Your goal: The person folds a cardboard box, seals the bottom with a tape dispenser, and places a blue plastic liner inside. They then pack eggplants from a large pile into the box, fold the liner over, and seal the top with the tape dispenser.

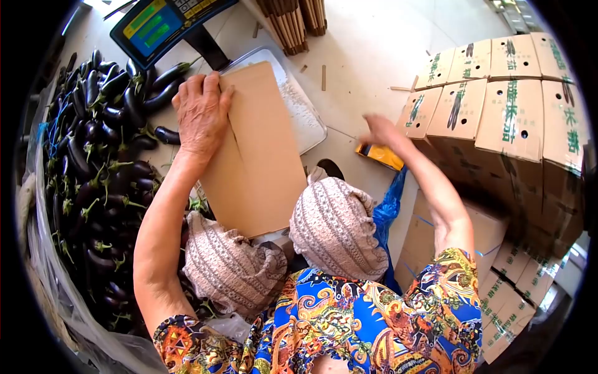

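A plain brown cardboard box (258, 149) stands between my knees, partly over the metal pan (302, 115) of a weighing scale. Along its upper left edge lies my left hand (202, 115), fingers bent over the edge and thumb against the cardboard. My right hand (381, 132) is off to the right in the air, with fingers apart and somewhat smeared, and nothing visible in it. Just below that hand, a small yellow-orange box (383, 156) lies on the floor. A blue plastic bag (389, 202) hangs beside my right knee.
A large heap of eggplants (93, 162) in clear plastic sheeting fills the left side. The scale's display (152, 28) stands at the upper left. Printed cartons (511, 115) are stacked on the right. Folded cardboard (283, 25) stands at the top, and cardboard scraps (324, 78) lie on the floor.
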A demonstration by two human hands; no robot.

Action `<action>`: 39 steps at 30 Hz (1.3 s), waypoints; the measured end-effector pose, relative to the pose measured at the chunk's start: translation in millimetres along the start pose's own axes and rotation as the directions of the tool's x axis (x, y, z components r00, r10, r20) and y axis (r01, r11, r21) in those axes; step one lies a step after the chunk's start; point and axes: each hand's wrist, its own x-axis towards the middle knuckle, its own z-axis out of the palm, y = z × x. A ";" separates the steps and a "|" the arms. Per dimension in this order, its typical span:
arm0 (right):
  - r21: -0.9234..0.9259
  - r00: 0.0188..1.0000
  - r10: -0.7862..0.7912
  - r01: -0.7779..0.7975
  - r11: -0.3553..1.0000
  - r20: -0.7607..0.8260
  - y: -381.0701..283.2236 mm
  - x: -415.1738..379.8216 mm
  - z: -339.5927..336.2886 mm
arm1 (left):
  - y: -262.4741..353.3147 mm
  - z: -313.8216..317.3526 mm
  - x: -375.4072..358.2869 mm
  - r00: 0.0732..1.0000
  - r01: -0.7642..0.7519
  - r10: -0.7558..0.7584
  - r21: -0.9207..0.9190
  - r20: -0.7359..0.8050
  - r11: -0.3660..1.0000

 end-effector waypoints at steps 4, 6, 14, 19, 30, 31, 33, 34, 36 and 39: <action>-0.205 0.955 0.257 -0.225 0.953 0.146 47.3 -44.1 78.1 | 1.6 -3.5 -0.3 1.000 0.000 0.000 -0.005 0.017 1.000; -0.195 0.966 0.243 -0.255 0.947 -0.083 66.4 -46.1 118.0 | 0.4 -3.3 -1.0 1.000 0.009 -0.009 -0.002 0.028 1.000; 0.873 0.999 0.028 -0.034 0.486 0.023 -2.4 -76.9 -40.8 | 2.0 -5.8 0.6 0.999 0.018 -0.018 -0.001 0.037 1.000; 0.895 0.988 -0.052 0.152 0.419 -0.143 -94.1 -75.9 -117.2 | -1.3 -5.1 -0.2 0.999 0.005 -0.006 -0.036 -0.044 0.999; 0.321 0.720 -0.476 0.668 0.671 -0.504 -211.1 -72.0 -150.9 | 3.7 -79.5 -29.6 0.928 0.328 -0.294 -0.877 0.229 0.351; 0.297 0.718 -0.486 0.668 0.682 -0.498 -214.1 -73.7 -151.7 | 11.2 -95.2 -32.5 0.947 0.283 -0.233 -0.922 0.223 0.264; 0.245 0.696 -0.520 0.686 0.685 -0.495 -219.7 -76.1 -151.9 | 18.0 -109.9 -39.7 0.933 0.356 -0.132 -0.910 0.334 0.211; 0.218 0.684 -0.537 0.695 0.685 -0.494 -222.3 -77.5 -152.2 | 21.3 -116.5 -38.6 0.911 0.413 -0.118 -0.883 0.396 0.224; 0.197 0.677 -0.552 0.701 0.685 -0.487 -227.5 -80.0 -151.3 | 32.6 -128.5 -34.7 0.883 0.469 -0.093 -0.856 0.460 0.217; 0.187 0.685 -0.559 0.695 0.695 -0.468 -227.5 -82.7 -152.5 | 28.4 -119.8 -39.0 0.867 0.491 -0.117 -0.871 0.485 0.021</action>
